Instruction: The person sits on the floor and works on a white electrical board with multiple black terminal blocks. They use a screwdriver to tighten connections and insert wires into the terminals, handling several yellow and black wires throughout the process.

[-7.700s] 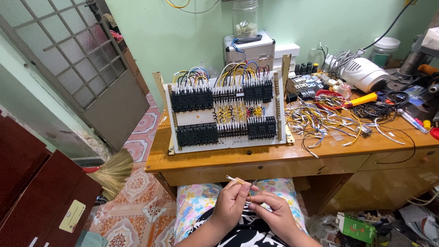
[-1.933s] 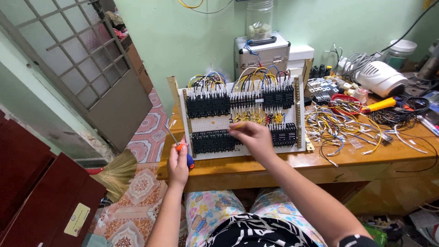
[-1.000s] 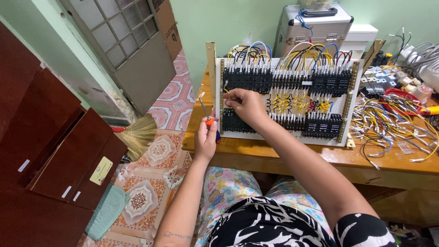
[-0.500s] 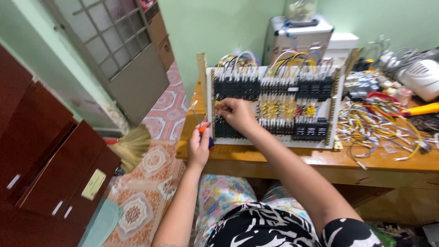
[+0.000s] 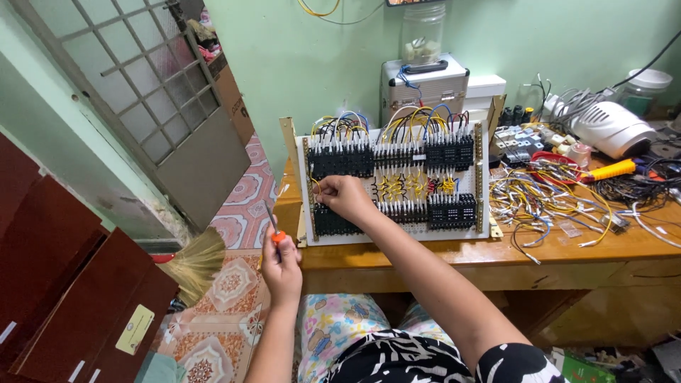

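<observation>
The right hand (image 5: 345, 198) reaches across to the left edge of the wiring panel (image 5: 394, 179), a white board propped upright on the wooden surface (image 5: 496, 255) and packed with rows of black terminal blocks (image 5: 340, 159) joined by loops of yellow, blue and black wire. Its fingers are pinched together on a short yellow wire (image 5: 316, 187) just beside the lower-left block row (image 5: 333, 221), the wire's free end curling up past the knuckles. That wire looks thin, light and springy; it should bend easily and slip from a loose pinch, so a hold close to its stripped end, near the terminal, seems the surest. The left hand (image 5: 281, 266) is held low and left of the panel, clear of the board, its fingers closed round the orange handle of a small screwdriver (image 5: 272, 225), whose slim shaft points up and away towards the floor tiles. The screwdriver is stiff and light, best held at the handle as it is. To the right of the panel lies a tangle of loose cut wires (image 5: 546, 198), a yellow-handled tool (image 5: 611, 169) and a white appliance (image 5: 611, 129); behind the panel stands a silver case (image 5: 424, 85). A straw broom (image 5: 195, 262) lies on the floor at left, beside dark red cabinet doors (image 5: 78, 298).
</observation>
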